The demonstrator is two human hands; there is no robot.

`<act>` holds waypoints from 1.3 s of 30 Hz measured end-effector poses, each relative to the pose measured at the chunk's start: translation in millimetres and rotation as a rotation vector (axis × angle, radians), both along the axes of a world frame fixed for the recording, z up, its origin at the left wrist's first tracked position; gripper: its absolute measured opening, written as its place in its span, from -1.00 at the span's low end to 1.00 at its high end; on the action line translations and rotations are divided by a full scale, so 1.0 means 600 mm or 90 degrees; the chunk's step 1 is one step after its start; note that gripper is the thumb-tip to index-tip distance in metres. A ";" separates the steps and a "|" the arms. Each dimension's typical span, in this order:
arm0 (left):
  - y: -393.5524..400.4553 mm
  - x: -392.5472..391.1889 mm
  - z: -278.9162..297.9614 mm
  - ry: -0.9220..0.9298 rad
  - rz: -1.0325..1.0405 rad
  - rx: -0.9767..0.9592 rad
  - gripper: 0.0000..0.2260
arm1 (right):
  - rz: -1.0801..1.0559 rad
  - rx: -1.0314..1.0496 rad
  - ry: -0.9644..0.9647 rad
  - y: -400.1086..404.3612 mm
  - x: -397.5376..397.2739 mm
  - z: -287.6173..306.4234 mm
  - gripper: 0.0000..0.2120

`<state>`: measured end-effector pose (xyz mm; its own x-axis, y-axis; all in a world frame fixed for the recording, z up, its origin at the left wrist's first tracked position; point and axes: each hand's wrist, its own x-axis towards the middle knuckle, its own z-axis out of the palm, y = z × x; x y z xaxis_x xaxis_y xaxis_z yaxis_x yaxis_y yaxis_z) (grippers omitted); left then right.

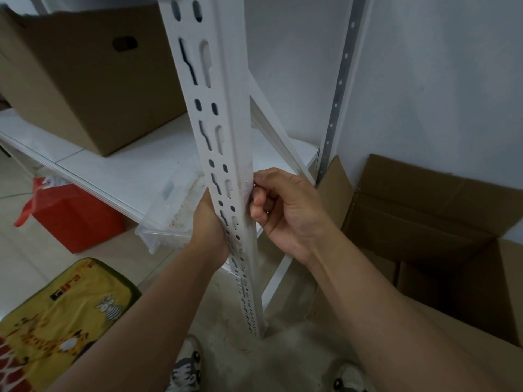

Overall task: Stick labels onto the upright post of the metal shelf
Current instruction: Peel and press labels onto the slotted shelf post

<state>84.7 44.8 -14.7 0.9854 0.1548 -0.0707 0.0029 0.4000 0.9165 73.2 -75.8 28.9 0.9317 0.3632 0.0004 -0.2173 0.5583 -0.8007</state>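
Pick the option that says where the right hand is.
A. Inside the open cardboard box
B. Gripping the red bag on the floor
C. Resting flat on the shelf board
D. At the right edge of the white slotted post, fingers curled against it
D: the right hand meets the right edge of the white slotted post, its fingers curled against it.

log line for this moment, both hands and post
left hand: grips post | right hand: fingers curled at post edge | label: not visible

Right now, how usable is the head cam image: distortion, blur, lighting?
Head view: wide-angle bowing curves the upright post and rear strut; light is soft and even, no glare; right hand fairly sharp at the post's edge, left hand half hidden behind it; no label discernible.
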 end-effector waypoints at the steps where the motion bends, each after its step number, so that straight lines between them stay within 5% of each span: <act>1: -0.002 -0.001 0.003 -0.007 -0.001 -0.007 -0.53 | 0.000 0.005 0.004 0.000 0.000 0.000 -0.77; 12: -0.008 -0.007 0.010 -0.028 0.009 -0.007 -0.44 | -0.007 0.000 0.006 0.001 0.001 -0.001 -0.85; 24: 0.004 0.002 -0.005 -0.004 -0.008 -0.070 -0.68 | -0.007 0.073 0.013 0.001 -0.007 -0.011 -0.81; 39: 0.008 0.008 -0.018 0.022 0.045 -0.020 -0.70 | -0.089 0.003 -0.033 0.010 -0.014 -0.006 -0.83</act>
